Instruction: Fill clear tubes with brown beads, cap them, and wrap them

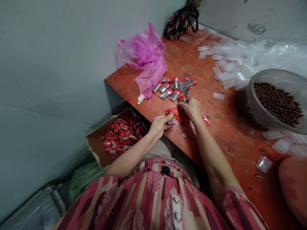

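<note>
My left hand (159, 126) is closed, pinching a red printed label (171, 111) with a pale and yellow picture at the table's near edge. My right hand (193, 108) has its fingers round a small dark-filled tube with a red cap (182, 98), at the near side of a group of similar tubes (176, 83). That group lies loosely on the orange-red tabletop. Beneath my right wrist, another red printed piece (205, 120) is partly hidden by the forearm.
A pink plastic bag (148, 51) lies behind the tubes. Left below the table, a cardboard box (94, 145) holds many red-labelled tubes. On the right stand a tub (249, 92) of dark brown beads and heaps of clear empty tubes (230, 75). A dark patterned bag (178, 24) sits farther back.
</note>
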